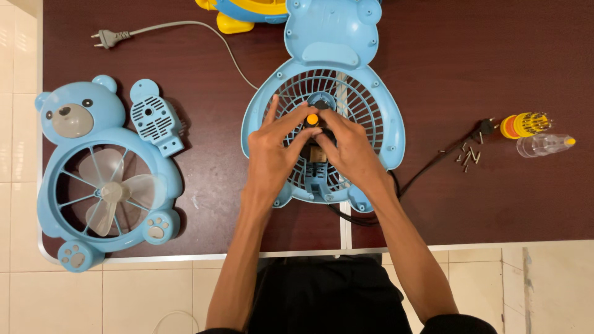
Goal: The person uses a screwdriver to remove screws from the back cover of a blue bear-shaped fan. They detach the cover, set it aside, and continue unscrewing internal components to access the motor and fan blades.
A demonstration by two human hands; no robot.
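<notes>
A blue bear-shaped fan rear housing (371, 99) lies grille-up in the middle of the dark table. My left hand (272, 158) and my right hand (352, 151) meet over its centre, fingers pinched around a small black motor part with an orange-tipped shaft (313, 119). The hands hide most of that part. A black cable (427, 167) runs out from under my right wrist.
The bear-shaped front cover with its pale blades (102, 185) lies at the left, a small blue vented cover (154, 117) beside it. A grey plug and cord (111, 38) sit top left. At right lie loose screws (468, 154), a screwdriver bit set (525, 125) and a clear cap (544, 145).
</notes>
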